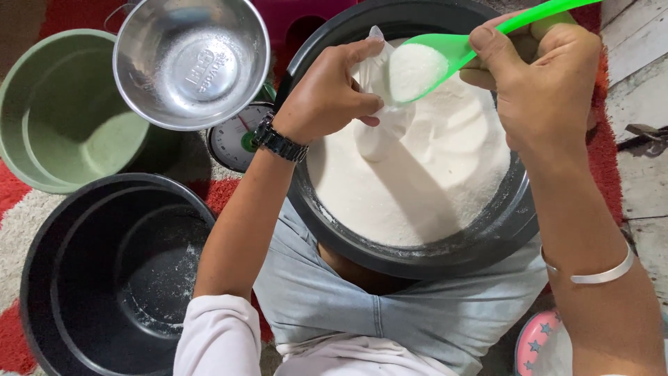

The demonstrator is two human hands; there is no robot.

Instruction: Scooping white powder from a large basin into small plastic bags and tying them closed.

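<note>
A big black basin point(417, 261) rests between my knees, filled with white powder point(424, 188). My left hand point(327, 94), with a dark wristwatch, pinches open a small clear plastic bag point(379, 129) partly filled with the powder, held over the basin. My right hand point(536, 76) grips a bright green plastic spoon point(452, 49) loaded with a heap of powder, its bowl right at the bag's mouth. A silver bangle sits on my right forearm.
A steel bowl point(191, 63) sits on a dial kitchen scale point(233, 143) to the left. Farther left stands a green plastic basin point(66, 118). An empty black basin point(111, 278) dusted with powder lies at lower left on a red and white rug point(14, 202).
</note>
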